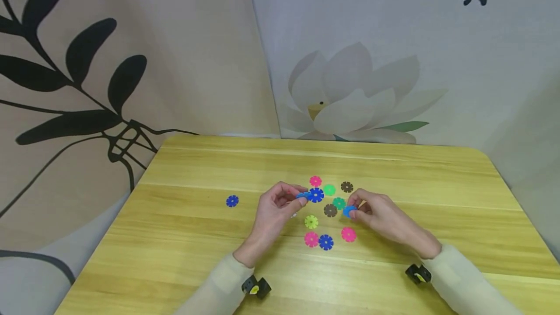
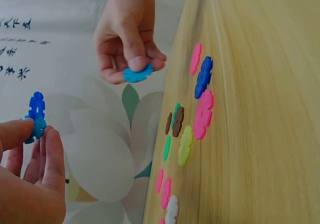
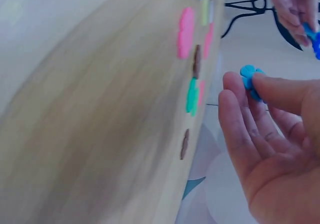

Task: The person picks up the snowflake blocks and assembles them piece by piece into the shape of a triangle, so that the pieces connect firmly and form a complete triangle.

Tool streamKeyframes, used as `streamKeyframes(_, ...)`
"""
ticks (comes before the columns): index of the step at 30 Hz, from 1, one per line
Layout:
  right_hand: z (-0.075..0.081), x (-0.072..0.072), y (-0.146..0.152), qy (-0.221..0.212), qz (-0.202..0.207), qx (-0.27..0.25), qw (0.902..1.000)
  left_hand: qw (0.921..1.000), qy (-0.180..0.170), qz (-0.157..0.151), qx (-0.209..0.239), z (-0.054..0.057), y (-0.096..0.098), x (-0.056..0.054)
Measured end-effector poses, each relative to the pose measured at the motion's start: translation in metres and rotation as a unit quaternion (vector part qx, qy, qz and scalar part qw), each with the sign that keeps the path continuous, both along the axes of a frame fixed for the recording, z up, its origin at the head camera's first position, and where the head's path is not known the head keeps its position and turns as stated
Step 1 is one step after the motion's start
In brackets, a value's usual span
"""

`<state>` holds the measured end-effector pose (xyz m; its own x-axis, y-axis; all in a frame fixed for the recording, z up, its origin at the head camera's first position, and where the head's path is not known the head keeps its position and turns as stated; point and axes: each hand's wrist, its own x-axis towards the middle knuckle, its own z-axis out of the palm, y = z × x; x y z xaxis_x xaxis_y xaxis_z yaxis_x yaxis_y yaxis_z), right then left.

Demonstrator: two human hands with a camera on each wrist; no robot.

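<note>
My left hand (image 1: 273,213) pinches a light blue notched snowflake disc (image 1: 302,195) between thumb and fingers. A dark blue disc (image 2: 37,104) stands joined to it, slotted at an angle, as the left wrist view shows. Held up off the table, my right hand (image 1: 379,214) pinches another light blue disc (image 2: 138,73) by its edge. The two hands are apart, facing each other over the loose discs. Below them lie a yellow-green disc (image 1: 311,221), a brown disc (image 1: 330,210) and a teal green disc (image 1: 339,203).
Pink discs (image 1: 348,234) and a dark blue disc (image 1: 325,242) lie nearer the front. Farther back are a light green disc (image 1: 329,189) and another brown disc (image 1: 347,187). A lone dark blue disc (image 1: 232,201) lies to the left. The wooden table (image 1: 393,164) meets a printed wall covering.
</note>
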<state>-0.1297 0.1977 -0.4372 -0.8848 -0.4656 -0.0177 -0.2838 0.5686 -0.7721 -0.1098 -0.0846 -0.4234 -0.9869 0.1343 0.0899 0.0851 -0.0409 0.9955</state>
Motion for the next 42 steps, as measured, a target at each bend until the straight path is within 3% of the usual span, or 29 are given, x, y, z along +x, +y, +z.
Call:
streamKeyframes(7, 0.007, 0.008, -0.004, 0.016, -0.026, -0.011, 0.9995, 0.9999, 0.003, -0.011, 0.010, -0.001, 0.000, 0.000)
streamKeyframes(17, 0.015, 0.014, -0.007, 0.025, -0.049, -0.059, 0.9968, 1.0000, -0.005, -0.003, -0.004, 0.000, 0.001, 0.002)
streamKeyframes(27, 0.021, 0.021, -0.012, 0.048, -0.053, -0.090, 0.9934, 0.9999, -0.002, -0.014, -0.008, 0.000, 0.003, 0.002)
streamKeyframes(42, 0.031, 0.025, -0.018, 0.036, -0.054, -0.128, 0.9896, 0.9996, -0.003, -0.021, -0.016, 0.000, 0.006, 0.004)
